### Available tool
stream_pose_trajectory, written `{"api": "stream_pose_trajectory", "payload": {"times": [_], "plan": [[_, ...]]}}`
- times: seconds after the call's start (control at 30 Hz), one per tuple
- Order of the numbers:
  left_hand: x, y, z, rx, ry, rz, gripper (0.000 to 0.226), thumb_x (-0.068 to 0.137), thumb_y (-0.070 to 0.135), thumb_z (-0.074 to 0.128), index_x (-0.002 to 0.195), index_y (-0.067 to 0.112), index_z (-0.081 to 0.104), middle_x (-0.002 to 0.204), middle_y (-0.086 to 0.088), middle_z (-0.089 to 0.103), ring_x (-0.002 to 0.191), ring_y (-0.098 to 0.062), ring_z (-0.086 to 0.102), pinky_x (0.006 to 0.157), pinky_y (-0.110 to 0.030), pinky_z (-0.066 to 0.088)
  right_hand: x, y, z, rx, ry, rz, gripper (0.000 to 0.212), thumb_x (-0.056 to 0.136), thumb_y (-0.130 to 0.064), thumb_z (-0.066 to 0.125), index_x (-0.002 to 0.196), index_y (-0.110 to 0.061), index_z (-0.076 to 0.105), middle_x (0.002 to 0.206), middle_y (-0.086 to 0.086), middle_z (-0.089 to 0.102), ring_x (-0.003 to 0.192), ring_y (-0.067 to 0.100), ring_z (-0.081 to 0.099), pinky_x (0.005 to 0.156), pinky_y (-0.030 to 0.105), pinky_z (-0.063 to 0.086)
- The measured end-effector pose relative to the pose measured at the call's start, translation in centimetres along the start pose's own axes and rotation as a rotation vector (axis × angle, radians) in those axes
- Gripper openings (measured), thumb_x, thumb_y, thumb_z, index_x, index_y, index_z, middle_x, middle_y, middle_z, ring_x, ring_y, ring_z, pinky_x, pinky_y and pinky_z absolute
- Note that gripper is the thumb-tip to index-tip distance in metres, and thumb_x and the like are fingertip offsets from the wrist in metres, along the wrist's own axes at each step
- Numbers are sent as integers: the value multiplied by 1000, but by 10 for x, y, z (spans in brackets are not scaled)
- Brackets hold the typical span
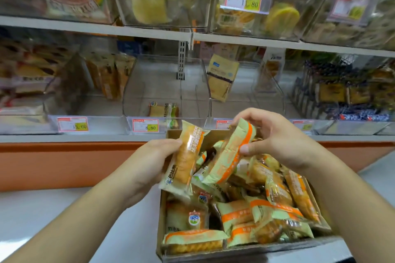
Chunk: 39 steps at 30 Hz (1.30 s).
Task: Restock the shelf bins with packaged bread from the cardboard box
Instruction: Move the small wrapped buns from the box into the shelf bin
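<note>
A cardboard box (pixel 162 215) full of several orange-and-green bread packets sits on the floor below the shelf. My left hand (pixel 154 162) grips one bread packet (pixel 184 162) upright above the box's left side. My right hand (pixel 271 139) pinches a second bread packet (pixel 229 156) by its top end, lifted over the box's middle. Straight ahead is a clear shelf bin (pixel 136 92) with an 8.80 price tag (pixel 145 125). It holds a single bread packet (pixel 163 110) near its front.
Clear bins line two shelves. The left lower bin holds tall orange packs (pixel 109 77). A bin to the right holds a yellow bag (pixel 223 77), and dark blue packs (pixel 361 115) fill the far right one. An orange base panel (pixel 64 164) runs under the shelf.
</note>
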<state>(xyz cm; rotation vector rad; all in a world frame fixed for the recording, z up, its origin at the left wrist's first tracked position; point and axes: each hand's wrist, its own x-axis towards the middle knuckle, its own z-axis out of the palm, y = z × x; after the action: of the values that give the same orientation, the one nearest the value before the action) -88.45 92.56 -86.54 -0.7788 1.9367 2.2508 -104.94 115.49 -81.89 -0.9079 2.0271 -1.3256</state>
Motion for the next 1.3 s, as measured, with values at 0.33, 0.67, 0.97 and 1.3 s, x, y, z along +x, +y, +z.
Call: {"api": "stream_pose_trajectory", "payload": {"times": [0.33, 0.67, 0.97, 1.3], "plan": [[7, 0, 3, -41, -19, -44, 27, 92, 38, 69, 95, 17, 84, 107, -17, 79, 101, -34, 77, 103, -55, 54, -10, -11, 1, 198, -195, -72, 55, 76, 37, 60, 92, -14, 69, 147, -5, 61, 129, 29, 67, 82, 39, 63], [9, 11, 8, -157, 12, -27, 41, 91, 31, 63, 123, 6, 69, 107, -21, 78, 91, -31, 77, 92, -44, 57, -6, -4, -1, 292, -138, 2, 55, 83, 32, 60, 109, -15, 70, 141, 9, 66, 104, 29, 69, 82, 41, 60], [9, 9, 12, -139, 39, -87, 39, 97, 33, 62, 123, 6, 70, 112, -21, 77, 104, -39, 73, 84, -43, 59, 1, -3, 20, 235, 49, 48, 55, 87, 23, 66, 123, -19, 72, 112, 26, 73, 105, 35, 75, 86, 42, 63], [3, 10, 9, 19, -6, 34, 29, 93, 42, 64, 113, 22, 71, 97, -2, 81, 85, -18, 79, 75, -35, 56, 2, -4, 32, 412, 59, 154, 69, 89, 13, 61, 143, -29, 60, 123, 34, 67, 119, 43, 69, 105, 50, 57]]}}
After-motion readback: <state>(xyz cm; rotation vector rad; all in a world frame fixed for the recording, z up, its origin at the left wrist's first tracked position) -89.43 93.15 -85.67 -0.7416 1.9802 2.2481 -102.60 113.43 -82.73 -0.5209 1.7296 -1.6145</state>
